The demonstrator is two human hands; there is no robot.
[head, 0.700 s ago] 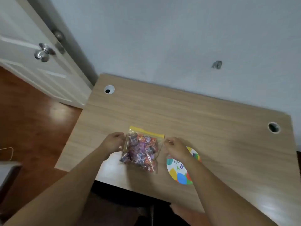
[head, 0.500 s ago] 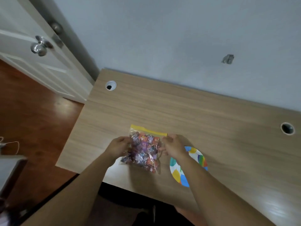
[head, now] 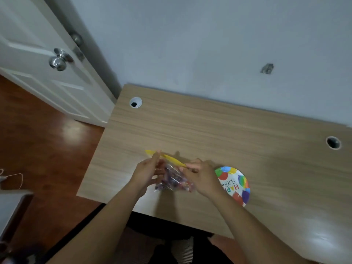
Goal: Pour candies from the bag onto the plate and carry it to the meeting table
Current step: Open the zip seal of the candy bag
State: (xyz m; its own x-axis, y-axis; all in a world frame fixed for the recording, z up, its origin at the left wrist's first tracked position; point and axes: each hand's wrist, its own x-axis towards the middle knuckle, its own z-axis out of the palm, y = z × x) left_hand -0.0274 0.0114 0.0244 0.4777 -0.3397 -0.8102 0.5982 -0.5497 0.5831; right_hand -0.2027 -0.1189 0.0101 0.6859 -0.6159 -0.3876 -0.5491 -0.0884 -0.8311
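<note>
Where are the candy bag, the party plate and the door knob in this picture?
candy bag [head: 174, 181], head view, clear candy-filled body.
party plate [head: 235, 184], head view, printed face.
door knob [head: 58, 61], head view, shiny round end.

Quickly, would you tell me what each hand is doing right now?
Left hand: closed, pinching the yellow zip strip of the clear plastic candy bag.
Right hand: closed, pinching the same strip's other end.
</note>
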